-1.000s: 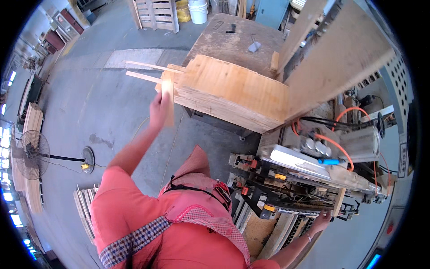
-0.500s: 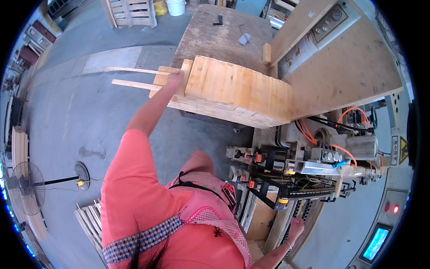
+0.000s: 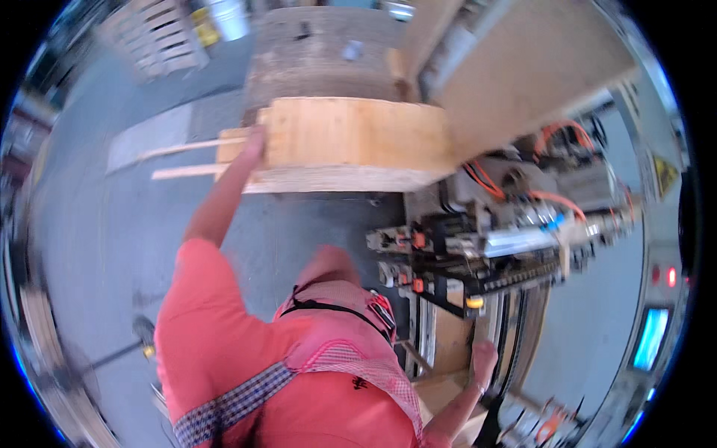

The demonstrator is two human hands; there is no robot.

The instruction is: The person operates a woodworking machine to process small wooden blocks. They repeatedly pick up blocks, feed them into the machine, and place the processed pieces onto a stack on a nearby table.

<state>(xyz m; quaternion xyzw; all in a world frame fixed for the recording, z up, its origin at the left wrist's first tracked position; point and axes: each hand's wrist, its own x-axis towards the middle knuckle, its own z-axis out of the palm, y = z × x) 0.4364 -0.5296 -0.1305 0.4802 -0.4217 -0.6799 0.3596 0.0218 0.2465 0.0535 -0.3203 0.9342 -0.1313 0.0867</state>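
Note:
A long row of pale wooden boards point(image 3: 351, 134), packed tightly side by side, lies along the near edge of a worn table. My left hand point(image 3: 255, 142) presses against the left end of this row; blur hides how its fingers are set. Two thin wooden strips point(image 3: 185, 171) jut out to the left, below and beside that hand, next to a short wooden piece point(image 3: 228, 149). Low on the right, my right hand point(image 3: 485, 358) hangs over the machine's rails, apart from the boards. Its fingers are smeared, and I make out nothing in them.
The brown worktable point(image 3: 321, 60) extends behind the boards. A large wooden panel point(image 3: 538, 75) stands at their right end. Nearer, a machine point(image 3: 515, 246) with orange hoses and clamps fills the right side. A lit screen point(image 3: 651, 340) is far right, a standing fan point(image 3: 146, 332) lower left.
The view has shifted and blurred. My left hand has pushed the end board to the right, closing its gap with the row. My right hand stays low by the rails.

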